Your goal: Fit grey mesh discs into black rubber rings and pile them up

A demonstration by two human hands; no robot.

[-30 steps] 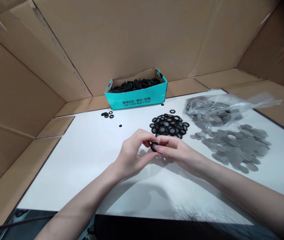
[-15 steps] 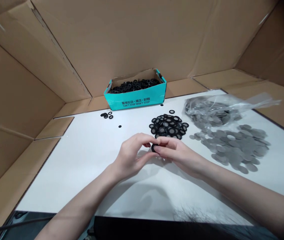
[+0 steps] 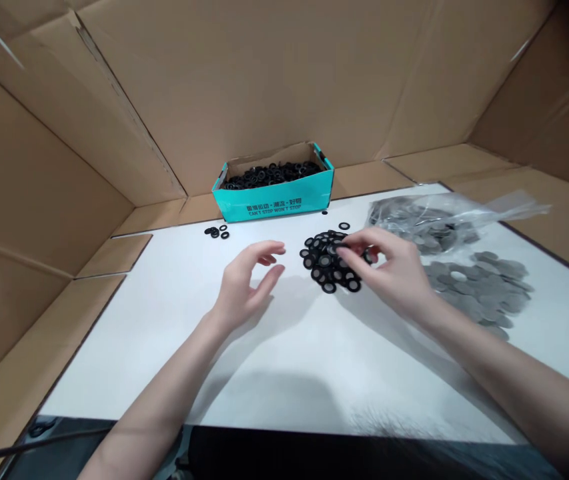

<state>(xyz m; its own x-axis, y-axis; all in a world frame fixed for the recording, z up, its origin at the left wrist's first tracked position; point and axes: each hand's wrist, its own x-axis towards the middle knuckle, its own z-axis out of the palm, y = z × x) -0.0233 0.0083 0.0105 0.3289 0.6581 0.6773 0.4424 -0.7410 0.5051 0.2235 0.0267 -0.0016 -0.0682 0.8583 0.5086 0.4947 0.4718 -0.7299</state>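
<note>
My left hand [image 3: 245,283] hovers over the white table, thumb and fingers curved apart with nothing between them. Over the right side of a heap of black rubber washers with grey mesh discs in them [image 3: 325,261] is my right hand [image 3: 389,267]. Its thumb and index finger pinch a black rubber washer [image 3: 337,247] at the top of the heap; the other fingers cover part of the pile. Loose grey discs [image 3: 479,290] lie spread on the table to the right, partly behind my right forearm.
A turquoise box [image 3: 274,202] full of black rings stands at the back. Several black rings [image 3: 224,235] lie to its front left, and a single ring [image 3: 344,226] lies behind the heap. A clear plastic bag [image 3: 429,220] of grey discs rests at right. Cardboard walls [image 3: 264,73] surround the table.
My hands were together at a black washer in front of the heap. They have parted: the left moved left and opened, the right moved up and right onto the heap with a washer.
</note>
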